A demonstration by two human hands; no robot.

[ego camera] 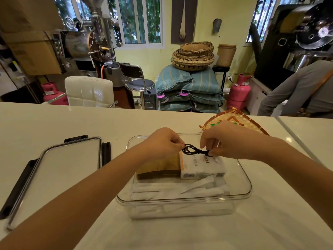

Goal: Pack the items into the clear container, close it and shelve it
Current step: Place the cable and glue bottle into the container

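The clear container (241, 193) stands open on the white counter in front of me. Inside lie a brown wooden piece (160, 168), a white packet with printed text (203, 168) and several white wrapped sticks (171, 191). Above the container, my left hand (160, 143) and my right hand (227, 139) each pinch an end of a looped black cord (193, 150). The container's lid (59, 170), clear with black latches, lies flat on the counter to the left.
A woven fan (250, 123) lies on the counter behind my right hand. A person in grey bends over beyond the counter at the right. A white chair, a stool, stacked sacks, baskets, pink gas cylinders and roasting machines fill the room behind.
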